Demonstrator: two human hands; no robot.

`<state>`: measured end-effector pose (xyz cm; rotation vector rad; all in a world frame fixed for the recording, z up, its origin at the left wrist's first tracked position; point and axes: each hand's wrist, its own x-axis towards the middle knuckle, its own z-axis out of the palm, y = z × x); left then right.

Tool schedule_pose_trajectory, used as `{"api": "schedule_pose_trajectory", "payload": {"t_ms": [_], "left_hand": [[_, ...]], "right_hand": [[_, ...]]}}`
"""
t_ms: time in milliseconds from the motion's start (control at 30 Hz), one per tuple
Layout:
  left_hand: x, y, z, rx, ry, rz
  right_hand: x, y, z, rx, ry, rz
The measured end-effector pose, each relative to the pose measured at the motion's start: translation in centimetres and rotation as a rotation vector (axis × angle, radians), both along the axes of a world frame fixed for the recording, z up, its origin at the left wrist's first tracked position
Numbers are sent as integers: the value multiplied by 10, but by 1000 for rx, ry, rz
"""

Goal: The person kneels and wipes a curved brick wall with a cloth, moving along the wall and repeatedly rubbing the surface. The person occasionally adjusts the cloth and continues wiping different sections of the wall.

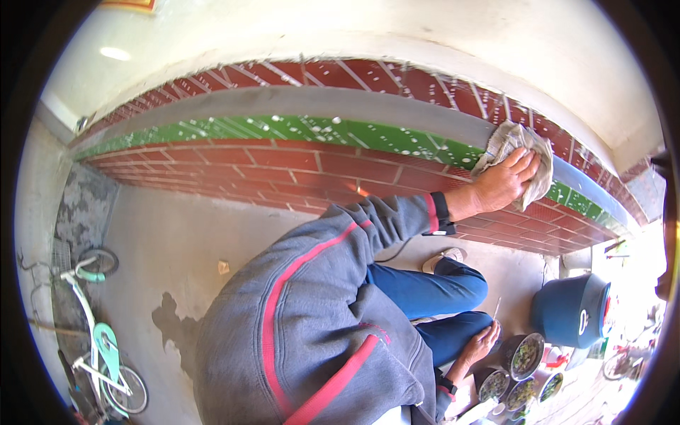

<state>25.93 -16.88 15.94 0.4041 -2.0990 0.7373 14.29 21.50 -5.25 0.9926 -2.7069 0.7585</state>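
Observation:
My left hand (496,186) presses a crumpled, greyish-beige cloth (512,141) against the tiled wall. The cloth lies across the grey ledge (319,101) and the green tile band (319,130) below it. White spots and streaks mark the green band and the dark red tiles (372,77) above the ledge. At my knee, my right hand (481,340) holds a thin, pale, stick-like object (497,308) that points up from the fingers; its exact kind is too small to make out.
Red brick-pattern tiles (350,164) cover the lower wall. A blue plastic barrel (566,311) and several plant pots (526,356) stand at right. A white and mint-green bicycle (95,334) stands at far left. The concrete floor (159,239) has a dark patch (180,329).

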Motion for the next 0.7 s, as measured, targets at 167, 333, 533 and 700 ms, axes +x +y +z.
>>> {"api": "schedule_pose_trajectory", "payload": {"t_ms": [167, 333, 533, 700], "left_hand": [[100, -29, -36, -52, -73, -82], [241, -49, -93, -71, -8, 306], [400, -69, -126, 319, 529, 365], [481, -90, -107, 217, 800, 516]], "right_hand": [[0, 5, 3, -32, -65, 0], [-6, 7, -4, -25, 2, 27], [-16, 4, -10, -6, 33, 86], [-17, -3, -10, -7, 6, 84]]}}
